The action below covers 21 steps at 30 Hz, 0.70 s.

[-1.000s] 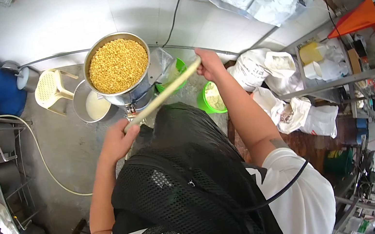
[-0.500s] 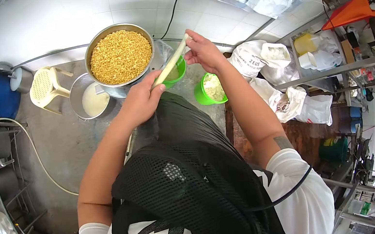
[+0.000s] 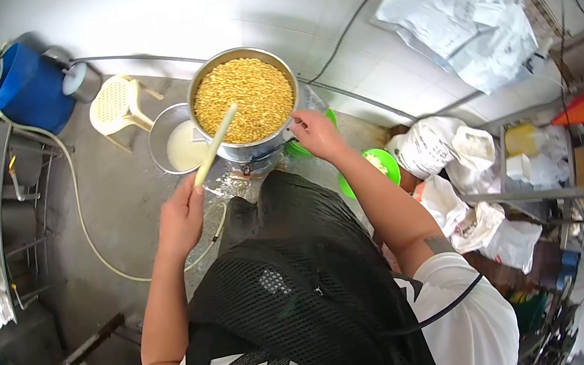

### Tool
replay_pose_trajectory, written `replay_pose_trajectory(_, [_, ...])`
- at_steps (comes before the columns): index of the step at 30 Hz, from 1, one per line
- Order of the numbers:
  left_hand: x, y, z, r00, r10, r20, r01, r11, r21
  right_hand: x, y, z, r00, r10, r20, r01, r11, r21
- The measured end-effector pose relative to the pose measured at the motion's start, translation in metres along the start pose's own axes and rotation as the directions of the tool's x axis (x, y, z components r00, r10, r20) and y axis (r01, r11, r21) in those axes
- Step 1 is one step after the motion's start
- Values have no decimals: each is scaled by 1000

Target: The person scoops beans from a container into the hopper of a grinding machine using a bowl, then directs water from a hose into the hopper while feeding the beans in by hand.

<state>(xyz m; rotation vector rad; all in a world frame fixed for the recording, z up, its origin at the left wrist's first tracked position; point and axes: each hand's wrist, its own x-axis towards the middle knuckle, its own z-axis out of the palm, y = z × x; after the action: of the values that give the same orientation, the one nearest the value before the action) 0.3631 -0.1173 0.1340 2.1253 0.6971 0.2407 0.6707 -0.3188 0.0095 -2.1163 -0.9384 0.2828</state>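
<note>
A pale stick (image 3: pixel 216 145) is in my left hand (image 3: pixel 181 214), whose fingers wrap round its lower end; its tip overlaps the front of a round metal bowl. Yellow kernels or beans (image 3: pixel 244 98) fill that bowl (image 3: pixel 297 117), which rests on a metal machine (image 3: pixel 252 160). My right hand (image 3: pixel 315 133) is by the bowl's right rim, its fingers bent; what they touch or hold is too small to make out. Left of the machine, a metal basin (image 3: pixel 162 146) holds whitish liquid (image 3: pixel 186 147).
A cream stool (image 3: pixel 115 103) and a blue barrel (image 3: pixel 33 90) stand at the left, with a hose (image 3: pixel 80 208) along the floor. Green buckets (image 3: pixel 379 161) and white sacks (image 3: pixel 427 146) are at the right. Metal shelving (image 3: pixel 576 192) lies beyond.
My right hand has come off the stick and moved down beside the bowl. My left hand has shifted down and left, still holding the stick. The camera view has turned.
</note>
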Motion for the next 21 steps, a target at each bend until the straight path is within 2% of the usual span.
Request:
replay_pose_trajectory(1, [-6,-3,0,999,-39,-17,39,999,-9,9,-7,8,988,-152,2,152,986,-69])
replay_pose_trajectory(3, [-15,-1,6,995,-98,-25,97,995,-31,26,-16,22,979,-188,77,192,981,-39])
replay_pose_trajectory(5, [-21,11,10,986,-163,-44,160,985,-61,47,-22,41,931,-304,201,327,940,-95])
replay_pose_trajectory(6, [-23,20,11,980,-197,5,196,978,-77,58,-25,50,917,-332,221,356,931,-76])
replay_pose_trajectory(8, [-26,21,18,968,-237,78,244,963,-113,79,-29,65,853,-101,512,314,884,-347])
replay_pose_trajectory(11, [-27,29,20,975,-202,94,214,965,-151,100,-21,86,841,-112,529,355,852,-385])
replay_pose_trajectory(12, [-27,35,17,968,-222,116,240,956,-169,110,-30,82,803,-13,595,316,857,-408])
replay_pose_trajectory(13, [-28,38,15,967,-234,99,248,953,-176,119,-26,86,794,-26,608,335,852,-402])
replay_pose_trajectory(15, [-27,41,14,967,-242,82,253,951,-177,139,-5,100,829,-45,558,323,852,-412])
replay_pose_trajectory(16, [-27,39,15,967,-244,74,253,950,-182,151,-1,105,854,-103,509,308,889,-338])
replay_pose_trajectory(18, [-32,33,17,972,-218,-88,200,963,-179,178,-5,97,850,-84,521,257,928,-271])
replay_pose_trajectory(19, [-33,33,15,972,-217,-91,198,963,-183,191,-18,87,845,-61,532,196,960,-201])
replay_pose_trajectory(20, [-34,33,11,961,-258,-103,233,950,-210,209,-29,78,824,28,566,178,935,-306])
replay_pose_trajectory(21, [-35,34,8,948,-298,-114,266,935,-236,217,-31,74,823,26,567,182,934,-307])
